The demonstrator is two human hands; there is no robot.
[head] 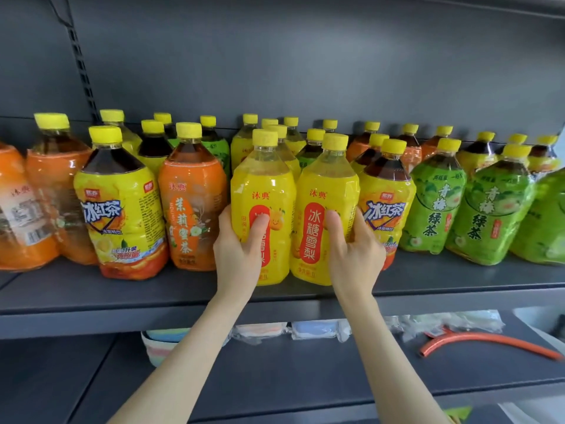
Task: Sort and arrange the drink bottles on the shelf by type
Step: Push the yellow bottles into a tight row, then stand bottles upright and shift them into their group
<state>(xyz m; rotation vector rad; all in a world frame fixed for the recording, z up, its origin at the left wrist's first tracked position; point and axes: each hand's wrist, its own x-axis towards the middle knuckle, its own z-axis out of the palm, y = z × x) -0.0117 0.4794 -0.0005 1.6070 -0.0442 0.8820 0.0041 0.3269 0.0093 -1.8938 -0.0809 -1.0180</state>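
Note:
Two yellow pear-drink bottles stand side by side at the front middle of the grey shelf point(122, 289). My left hand point(237, 252) grips the left pear bottle point(260, 185), thumb on its red label. My right hand point(351, 252) grips the right pear bottle point(328, 185) the same way. To their left stand an orange jasmine-tea bottle point(191, 191) and a yellow iced-tea bottle point(119, 203). Right of them are another iced-tea bottle point(388, 191) and green-tea bottles point(435, 203). All have yellow caps.
More mixed bottles fill the rows behind, up to the dark back panel point(305, 71). Orange bottles point(52, 185) crowd the far left. On the lower shelf lie wrapped packets point(315, 328), a striped basket point(159, 344) and an orange curved tube point(489, 341).

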